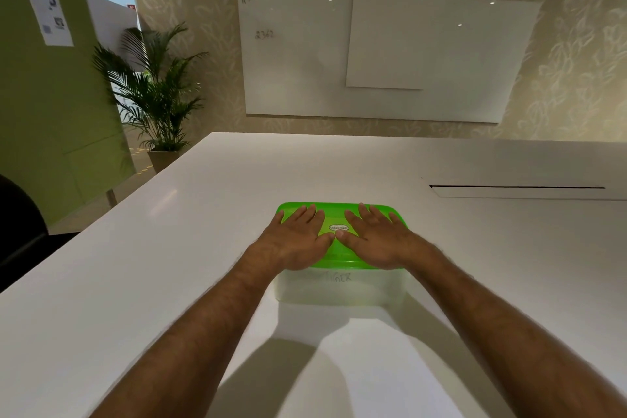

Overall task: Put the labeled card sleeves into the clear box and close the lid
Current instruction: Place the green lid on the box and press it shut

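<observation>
Now both hands, left (296, 241) and right (379, 241), lie flat and open on the green lid (341, 214) covering the clear box (339, 288), white table (169, 265) around.

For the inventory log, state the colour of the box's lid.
Bright green, with a small oval label at its middle. The lid shows best in the head view, under both hands.

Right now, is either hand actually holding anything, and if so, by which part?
Nothing is gripped. The left hand and right hand lie flat, palms down with fingers spread, on top of the green lid of the clear box.
</observation>
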Demonstrator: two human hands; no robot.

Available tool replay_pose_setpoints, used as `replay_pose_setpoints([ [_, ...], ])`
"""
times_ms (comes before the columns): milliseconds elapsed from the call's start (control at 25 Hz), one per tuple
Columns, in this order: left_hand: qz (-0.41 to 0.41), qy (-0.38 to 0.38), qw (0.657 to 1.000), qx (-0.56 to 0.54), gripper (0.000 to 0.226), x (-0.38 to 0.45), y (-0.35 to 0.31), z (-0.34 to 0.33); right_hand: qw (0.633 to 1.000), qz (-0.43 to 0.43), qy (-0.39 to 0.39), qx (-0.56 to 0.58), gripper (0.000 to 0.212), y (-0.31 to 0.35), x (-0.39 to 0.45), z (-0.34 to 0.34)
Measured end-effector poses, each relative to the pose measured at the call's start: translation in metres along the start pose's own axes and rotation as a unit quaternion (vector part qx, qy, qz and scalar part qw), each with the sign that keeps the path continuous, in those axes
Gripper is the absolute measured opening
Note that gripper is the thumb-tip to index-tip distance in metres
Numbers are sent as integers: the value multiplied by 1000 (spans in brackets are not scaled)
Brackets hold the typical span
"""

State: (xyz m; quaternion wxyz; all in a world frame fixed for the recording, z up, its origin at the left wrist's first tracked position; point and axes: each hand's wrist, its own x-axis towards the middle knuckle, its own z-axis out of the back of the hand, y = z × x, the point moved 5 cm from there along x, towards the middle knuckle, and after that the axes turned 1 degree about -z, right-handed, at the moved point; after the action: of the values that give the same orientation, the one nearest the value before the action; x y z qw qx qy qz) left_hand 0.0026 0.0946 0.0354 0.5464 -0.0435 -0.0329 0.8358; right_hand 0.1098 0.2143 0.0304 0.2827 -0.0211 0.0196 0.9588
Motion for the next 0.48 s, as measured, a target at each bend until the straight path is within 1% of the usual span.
replay_pose_setpoints([
  [120,-2,-19,1000,2,66,-2,-1,-1,1000,2,-12,-3,77,0,1,-2],
  [360,-1,-25,1000,-1,66,-2,0,-2,1000,1,-19,-9,78,-2,3,-4],
  [480,-4,-34,999,-14,65,-6,-2,2,1000,2,-24,9,78,-2,1,2],
])
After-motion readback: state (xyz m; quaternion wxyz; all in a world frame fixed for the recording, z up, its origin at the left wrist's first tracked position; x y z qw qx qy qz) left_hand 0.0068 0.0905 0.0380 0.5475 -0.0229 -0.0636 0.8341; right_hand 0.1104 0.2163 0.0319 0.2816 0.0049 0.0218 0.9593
